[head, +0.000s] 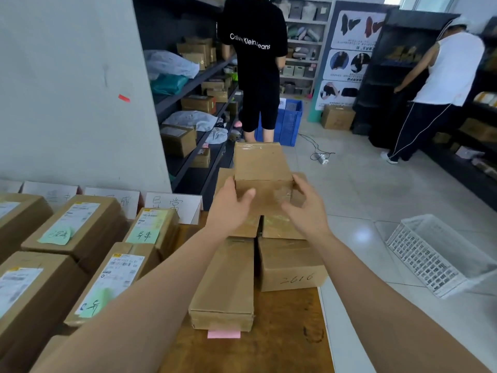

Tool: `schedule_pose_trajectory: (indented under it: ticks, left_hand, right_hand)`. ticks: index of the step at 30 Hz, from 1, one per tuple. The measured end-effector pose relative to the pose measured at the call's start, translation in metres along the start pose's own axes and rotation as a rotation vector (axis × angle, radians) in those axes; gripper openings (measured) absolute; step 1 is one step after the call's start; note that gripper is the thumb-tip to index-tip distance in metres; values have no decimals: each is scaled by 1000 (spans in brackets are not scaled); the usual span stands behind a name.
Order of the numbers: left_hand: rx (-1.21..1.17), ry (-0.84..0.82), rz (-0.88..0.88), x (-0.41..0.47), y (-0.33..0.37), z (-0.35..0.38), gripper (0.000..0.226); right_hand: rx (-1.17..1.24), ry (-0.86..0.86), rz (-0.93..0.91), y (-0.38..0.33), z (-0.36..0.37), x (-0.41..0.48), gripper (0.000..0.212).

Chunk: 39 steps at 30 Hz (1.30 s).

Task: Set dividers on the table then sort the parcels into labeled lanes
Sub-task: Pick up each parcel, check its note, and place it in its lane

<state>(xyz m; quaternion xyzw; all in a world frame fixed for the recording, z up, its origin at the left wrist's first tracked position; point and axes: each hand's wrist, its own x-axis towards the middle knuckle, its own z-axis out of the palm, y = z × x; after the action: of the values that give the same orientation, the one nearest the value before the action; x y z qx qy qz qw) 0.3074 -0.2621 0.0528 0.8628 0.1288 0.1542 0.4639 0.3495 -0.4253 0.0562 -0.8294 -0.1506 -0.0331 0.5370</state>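
A taped brown cardboard parcel [262,168] sits on top of a stack at the far right end of the wooden table [282,332]. My left hand [231,205] touches its near left corner, thumb across the front face. My right hand [306,205] is at its near right corner, fingers spread and curled toward it. Below lie more plain parcels, one long box [224,284] with a pink note under its end and one marked 2616 [293,267]. To the left, labelled parcels with green notes [72,227] lie in rows in front of folded white paper lane signs [174,204].
A white plastic crate [430,254] stands on the tiled floor at right. A person in black stands ahead by dark shelves of boxes [188,103] and a blue crate [289,122]. Another person in white is at the far-right shelving. A power strip lies on the floor.
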Motion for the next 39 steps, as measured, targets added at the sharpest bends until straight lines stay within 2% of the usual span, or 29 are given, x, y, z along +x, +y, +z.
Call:
schedule_pose_trajectory:
  ticks: [4,8,12,17,23,28,30,32,35,37,39]
  left_hand:
    - [-58,162,20,3,1,-11,34]
    - [-101,274,22,5,17,-29,46]
    - [-327,350,27,2,32,-42,41]
    - [-489,303,28,-16,43,-48,32]
    - [-508,219,37,-44,33,-49,49]
    - [-450,191,32,-60,19,-50,32]
    - [-417,200,55,-66,16,-51,28]
    - [-326,205,121,-74,15,-54,16]
    - [-203,144,220,-85,11,-54,9]
    - [-128,88,266,-89,1,-53,23]
    - [-73,-8,301,-91,-13,-53,38]
  right_hand:
    - [145,-44,-14,-8,0,-9,73]
    - [247,-64,-79,-32,-6,-8,85]
    - [150,-73,-185,-52,-15,-6,92]
    - [96,-6,-272,-61,-17,-8,78]
    - [123,33,-238,-62,-16,-22,69]
    - [163,-2,-179,-65,-14,-50,56]
    - [212,-13,-145,-68,-14,-62,44]
    - [275,-46,-34,-68,-12,-74,34]
    - [380,-108,224,-58,-5,-90,56]
    - [382,-157,393,-44,2,-100,88]
    - [385,-222,523,-30,8,-110,96]
